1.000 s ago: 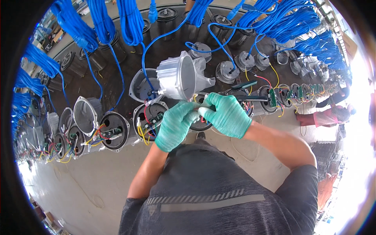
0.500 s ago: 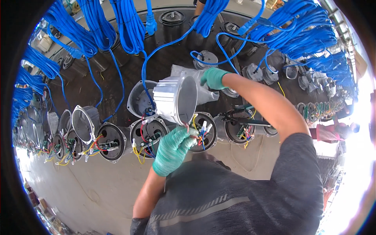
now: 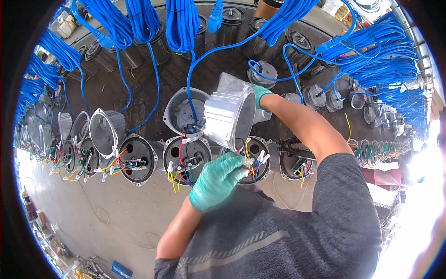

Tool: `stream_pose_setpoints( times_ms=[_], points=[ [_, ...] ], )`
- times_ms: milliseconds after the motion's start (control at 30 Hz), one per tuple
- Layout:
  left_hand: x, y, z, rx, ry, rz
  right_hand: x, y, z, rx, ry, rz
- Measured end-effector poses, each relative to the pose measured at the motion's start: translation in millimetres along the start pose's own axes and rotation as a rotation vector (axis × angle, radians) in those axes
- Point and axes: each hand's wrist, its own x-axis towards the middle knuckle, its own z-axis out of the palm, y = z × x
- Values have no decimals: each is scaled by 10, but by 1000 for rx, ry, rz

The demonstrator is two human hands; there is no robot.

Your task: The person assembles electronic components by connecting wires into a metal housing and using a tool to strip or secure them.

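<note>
My left hand (image 3: pixel 218 182), in a green knit glove, pinches thin wires (image 3: pixel 246 163) below a silver finned motor housing (image 3: pixel 227 114). This housing is tilted, its round mouth facing right. Beyond it lies a crumpled clear plastic bag (image 3: pixel 231 83). My right hand (image 3: pixel 261 95), gloved alike, is at the bag beside the housing; its fingers are hidden behind the housing. Beneath the left hand's wires sits a dark round motor body (image 3: pixel 263 169) with coloured leads and white connectors. An open grey housing (image 3: pixel 186 111), with a blue cable running into it, stands to the left.
Coiled blue cables (image 3: pixel 181 28) hang along the far side of the dark worktable (image 3: pixel 153 76). More motor bodies (image 3: pixel 139 160) with loose wires line the near edge. Black pliers-like handles (image 3: pixel 292 145) lie under my right forearm. Dark cylinders (image 3: pixel 231 28) stand at the back.
The view has shifted, so the scene sits farther right and lower. My right hand has slipped behind the housing, hiding its fingers. My left hand still pinches the wires.
</note>
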Motion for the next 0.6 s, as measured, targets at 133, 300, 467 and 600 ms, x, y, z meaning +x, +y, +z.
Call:
stream_pose_setpoints(
  times_ms=[133,300,467,600],
  points=[
    [-38,-26,-25,28,-20,-7,-188,-168,-278,-244,-90,-111],
    [-14,-49,37,57,22,-2,-854,-513,-921,-90,-3,64],
    [-80,-71,31,35,62,-55,-1836,-1430,-1766,221,23,146],
    [-39,-46,67,11,57,-6,-2605,-1842,-1698,476,290,-74]
  ],
)
